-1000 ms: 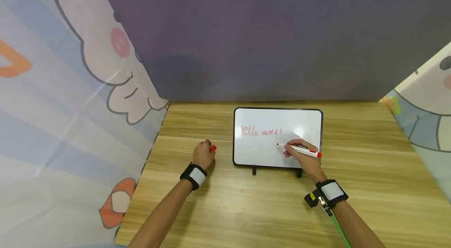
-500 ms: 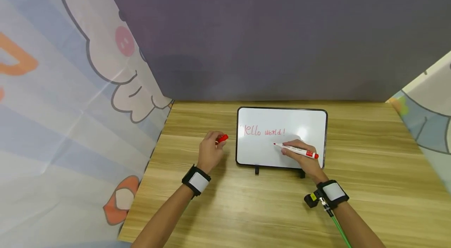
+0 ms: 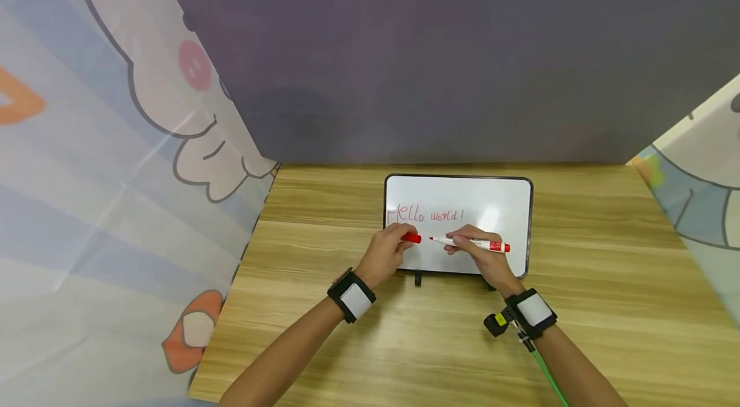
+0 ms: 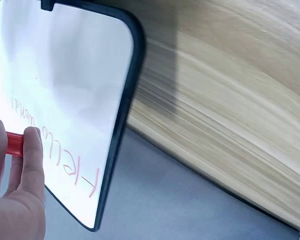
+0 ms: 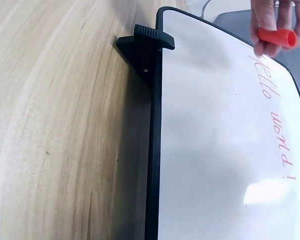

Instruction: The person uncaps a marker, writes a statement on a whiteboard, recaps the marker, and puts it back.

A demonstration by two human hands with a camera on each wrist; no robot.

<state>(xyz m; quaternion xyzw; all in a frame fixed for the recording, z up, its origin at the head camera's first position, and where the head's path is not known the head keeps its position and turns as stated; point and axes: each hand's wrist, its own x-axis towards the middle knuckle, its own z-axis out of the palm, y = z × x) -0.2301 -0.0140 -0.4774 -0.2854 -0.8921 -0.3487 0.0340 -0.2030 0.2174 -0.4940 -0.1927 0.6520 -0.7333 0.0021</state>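
Note:
A whiteboard (image 3: 462, 195) with a black frame stands on the table, "Hello world!" written across it in red. My left hand (image 3: 384, 254) pinches a red marker cap (image 3: 412, 238) between thumb and fingers, in front of the board's lower left. In the right wrist view the open end of the cap (image 5: 288, 38) faces the camera. My right hand (image 3: 484, 259) holds a white marker (image 3: 476, 243) like a pen, its red tip pointing left at the cap with a small gap between. Only an edge of the right hand shows in the right wrist view.
Black feet (image 3: 418, 278) prop the board on the wood-grain table (image 3: 324, 201). A dark grey panel (image 3: 439, 73) rises behind the table. Cartoon-printed cloth (image 3: 115, 233) hangs at the left, and more at the right. A green cable (image 3: 549, 372) runs from the right wrist strap.
My left hand has moved right with the red cap, from beside the board to in front of it. My right hand has shifted slightly left with the marker, bringing its tip near the cap.

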